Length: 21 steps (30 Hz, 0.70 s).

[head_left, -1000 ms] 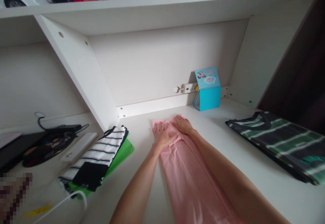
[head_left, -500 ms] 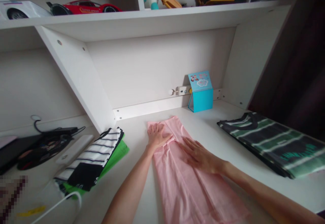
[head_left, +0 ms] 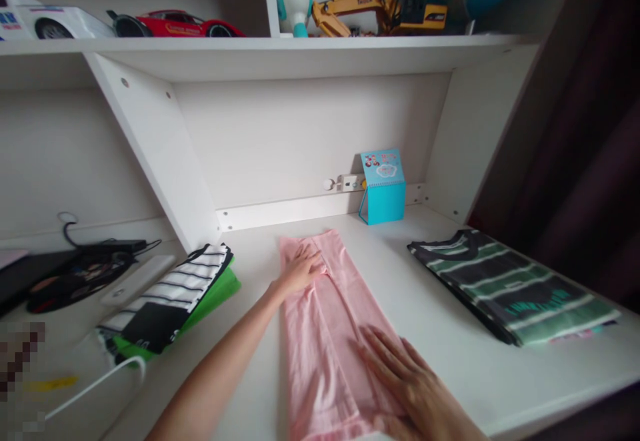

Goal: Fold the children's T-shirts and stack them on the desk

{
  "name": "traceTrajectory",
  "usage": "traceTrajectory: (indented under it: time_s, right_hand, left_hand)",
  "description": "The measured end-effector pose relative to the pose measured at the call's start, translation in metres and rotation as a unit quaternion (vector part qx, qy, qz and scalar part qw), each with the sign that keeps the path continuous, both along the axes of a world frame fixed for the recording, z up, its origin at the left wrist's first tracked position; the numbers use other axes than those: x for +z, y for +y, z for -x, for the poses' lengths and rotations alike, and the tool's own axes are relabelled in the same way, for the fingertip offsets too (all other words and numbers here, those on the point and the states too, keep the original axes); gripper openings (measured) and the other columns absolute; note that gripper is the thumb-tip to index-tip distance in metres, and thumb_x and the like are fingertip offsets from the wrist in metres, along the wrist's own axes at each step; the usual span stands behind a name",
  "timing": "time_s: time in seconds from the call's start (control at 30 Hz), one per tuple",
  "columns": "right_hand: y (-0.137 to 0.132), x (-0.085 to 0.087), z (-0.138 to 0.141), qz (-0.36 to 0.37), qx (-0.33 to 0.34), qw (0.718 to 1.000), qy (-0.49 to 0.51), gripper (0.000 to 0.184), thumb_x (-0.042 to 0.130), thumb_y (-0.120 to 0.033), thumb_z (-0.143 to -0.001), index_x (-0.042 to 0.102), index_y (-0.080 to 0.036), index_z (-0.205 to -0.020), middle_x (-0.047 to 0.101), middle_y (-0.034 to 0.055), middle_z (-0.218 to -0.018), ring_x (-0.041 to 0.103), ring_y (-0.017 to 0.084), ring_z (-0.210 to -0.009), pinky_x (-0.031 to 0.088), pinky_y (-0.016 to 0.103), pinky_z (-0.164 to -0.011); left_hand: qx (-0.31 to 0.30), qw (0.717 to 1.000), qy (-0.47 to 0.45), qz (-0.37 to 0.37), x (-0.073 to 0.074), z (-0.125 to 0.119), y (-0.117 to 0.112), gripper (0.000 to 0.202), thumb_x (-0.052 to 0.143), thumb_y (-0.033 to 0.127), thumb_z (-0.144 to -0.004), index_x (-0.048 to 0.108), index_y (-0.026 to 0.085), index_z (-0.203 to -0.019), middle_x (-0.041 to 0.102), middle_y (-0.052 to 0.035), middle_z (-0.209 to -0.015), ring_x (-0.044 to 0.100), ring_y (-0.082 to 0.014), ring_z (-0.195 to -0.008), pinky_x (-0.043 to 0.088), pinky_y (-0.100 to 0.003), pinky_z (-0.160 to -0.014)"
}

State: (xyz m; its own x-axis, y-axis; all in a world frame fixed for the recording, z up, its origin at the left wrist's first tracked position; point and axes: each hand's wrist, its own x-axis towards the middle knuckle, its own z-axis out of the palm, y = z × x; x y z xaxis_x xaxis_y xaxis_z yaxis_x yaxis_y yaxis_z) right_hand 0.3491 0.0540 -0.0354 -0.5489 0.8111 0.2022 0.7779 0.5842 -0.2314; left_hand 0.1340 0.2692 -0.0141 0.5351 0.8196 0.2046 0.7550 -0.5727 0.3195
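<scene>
Head view looks down on my two bare arms above a white tabletop [head_left: 465, 367]. A pink garment [head_left: 325, 341] lies long and flat in the middle of it, one end toward the back wall and the other end coming toward my body. My left grip [head_left: 300, 271] is open and rests on the upper part of the cloth, beside a folded edge, without pinching anything. My right grip [head_left: 395, 377] is wide, with the fingers spread flat on the lower part. To me it seems both hands press the cloth so it stays smooth and straight. On the left side lies a folded black-and-white striped shirt [head_left: 170, 301] on top of a green cloth [head_left: 215, 291]. On the right side lies a folded green-and-dark striped shirt [head_left: 505, 287]. Probably they are kept apart to leave working room in the middle. Near the wall stands a blue desk calendar [head_left: 383, 187].
</scene>
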Motion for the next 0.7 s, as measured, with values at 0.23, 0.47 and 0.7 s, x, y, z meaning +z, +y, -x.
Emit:
traceTrajectory:
  time_s: [0.23,0.47,0.7]
  right_hand:
    - [-0.003,-0.003,-0.003,0.009,0.009,1.0,-0.013,0.078,0.043,-0.055,-0.083,0.003,-0.027,-0.143,0.014,0.0092,-0.144,0.017,0.033,-0.13,0.03,0.058,-0.096]
    - [-0.007,0.001,-0.003,0.016,0.01,1.0,-0.007,0.077,0.041,-0.055,-0.084,0.0,-0.027,-0.143,0.012,0.0082,-0.145,0.013,0.031,-0.131,0.027,0.057,-0.099]
    - [-0.021,-0.007,-0.01,-0.011,0.056,0.998,-0.024,0.087,0.048,-0.063,-0.075,0.001,-0.032,-0.141,0.02,0.009,-0.14,0.027,0.036,-0.124,0.041,0.057,-0.09]
  left_hand:
    - [-0.077,0.995,0.041,0.047,0.006,0.019,-0.104,0.059,0.047,0.045,-0.084,0.032,0.026,-0.137,0.017,-0.0094,-0.147,0.01,-0.0281,-0.135,0.015,-0.051,-0.106]
    - [-0.174,0.976,0.133,-0.003,-0.01,0.06,-0.196,0.075,0.053,0.046,-0.08,0.012,0.034,-0.141,0.019,-0.0078,-0.146,0.019,-0.0355,-0.132,0.028,-0.053,-0.101]
    - [-0.189,0.969,0.119,-0.109,-0.042,0.071,-0.223,0.065,0.048,0.035,-0.085,0.011,0.045,-0.138,0.045,0.0029,-0.133,0.048,-0.028,-0.117,0.045,-0.042,-0.092]
